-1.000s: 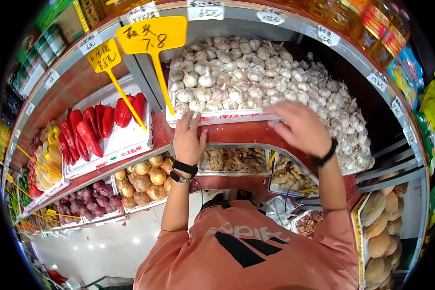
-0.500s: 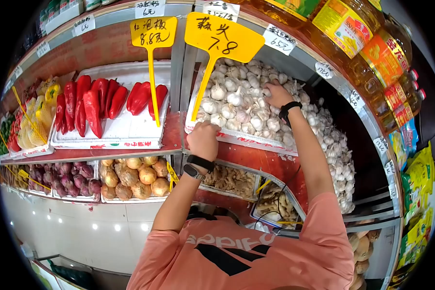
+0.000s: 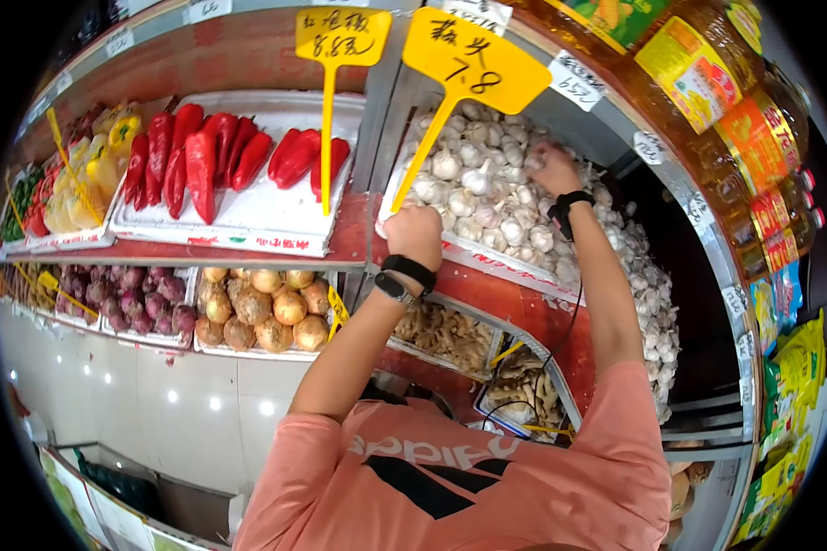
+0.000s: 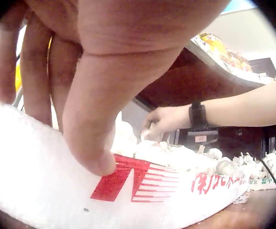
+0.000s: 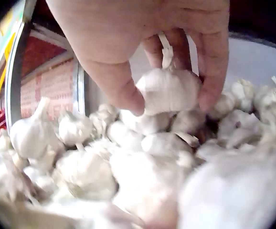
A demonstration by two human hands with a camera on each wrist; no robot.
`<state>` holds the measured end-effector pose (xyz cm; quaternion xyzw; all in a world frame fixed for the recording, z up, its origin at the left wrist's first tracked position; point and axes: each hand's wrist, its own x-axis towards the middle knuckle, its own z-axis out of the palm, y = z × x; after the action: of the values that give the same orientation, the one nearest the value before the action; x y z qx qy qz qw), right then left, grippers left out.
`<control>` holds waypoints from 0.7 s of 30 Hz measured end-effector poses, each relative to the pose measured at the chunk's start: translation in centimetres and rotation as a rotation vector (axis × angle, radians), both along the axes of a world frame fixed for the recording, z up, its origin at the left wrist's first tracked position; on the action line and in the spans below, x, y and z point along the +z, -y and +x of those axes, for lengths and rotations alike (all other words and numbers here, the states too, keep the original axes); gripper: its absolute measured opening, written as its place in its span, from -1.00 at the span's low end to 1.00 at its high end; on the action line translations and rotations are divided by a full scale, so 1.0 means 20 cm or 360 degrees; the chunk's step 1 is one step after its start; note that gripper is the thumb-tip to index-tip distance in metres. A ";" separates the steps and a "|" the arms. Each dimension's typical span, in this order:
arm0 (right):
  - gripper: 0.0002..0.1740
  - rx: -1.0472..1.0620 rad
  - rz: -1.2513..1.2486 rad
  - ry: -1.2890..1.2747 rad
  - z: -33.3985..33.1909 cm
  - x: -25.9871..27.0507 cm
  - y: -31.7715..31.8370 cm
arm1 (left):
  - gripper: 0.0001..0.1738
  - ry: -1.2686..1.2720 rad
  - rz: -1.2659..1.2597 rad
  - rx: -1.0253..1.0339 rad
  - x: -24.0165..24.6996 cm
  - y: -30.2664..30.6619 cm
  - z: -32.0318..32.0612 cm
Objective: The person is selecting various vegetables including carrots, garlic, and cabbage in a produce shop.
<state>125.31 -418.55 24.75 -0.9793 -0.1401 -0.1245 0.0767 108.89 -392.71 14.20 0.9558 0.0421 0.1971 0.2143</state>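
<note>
In the right wrist view, my right hand (image 5: 143, 43) pinches a garlic bulb (image 5: 169, 93) between thumb and fingers, its stem pointing up. The bulb is just above the garlic heap (image 5: 80, 171). From the head view, the right hand (image 3: 556, 172) is over the back part of that heap. My left hand (image 3: 415, 236) grips the front left rim of the white foam tray (image 4: 57, 167). Its thumb (image 4: 95, 143) lies on the outer wall with red print, and the other fingers reach over the rim to the inside. A yellow price sign (image 3: 476, 64) stands beside this hand.
Left of the garlic, a tray of red peppers (image 3: 202, 174) sits on the same shelf. Below are onions (image 3: 266, 308) and ginger (image 3: 446, 337). Oil bottles (image 3: 753, 138) line the upper right shelf, and a second yellow sign (image 3: 343, 37) stands among the peppers.
My right hand has gone from above the tray's front edge to the back of the heap and now holds a bulb. The left hand has closed over the tray rim. The head view has shifted.
</note>
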 end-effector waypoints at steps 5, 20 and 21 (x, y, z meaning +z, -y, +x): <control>-0.48 0.0630 0.0201 -0.0170 -0.12 0.07 -0.23 | -0.87 0.0113 0.0256 0.0056 0.09 0.03 -0.06; -0.36 0.0462 0.0364 -0.0279 0.16 0.01 -0.01 | -0.88 0.0292 0.0450 -0.0182 0.04 0.15 -0.10; -0.36 0.0477 0.0185 -0.0217 0.19 -0.01 0.03 | -0.88 0.0275 0.0458 -0.0200 0.04 0.15 -0.09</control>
<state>129.04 -419.07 24.63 -0.9475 -0.2716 -0.0529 0.1601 107.02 -395.76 15.02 0.9568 -0.0650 0.2687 0.0900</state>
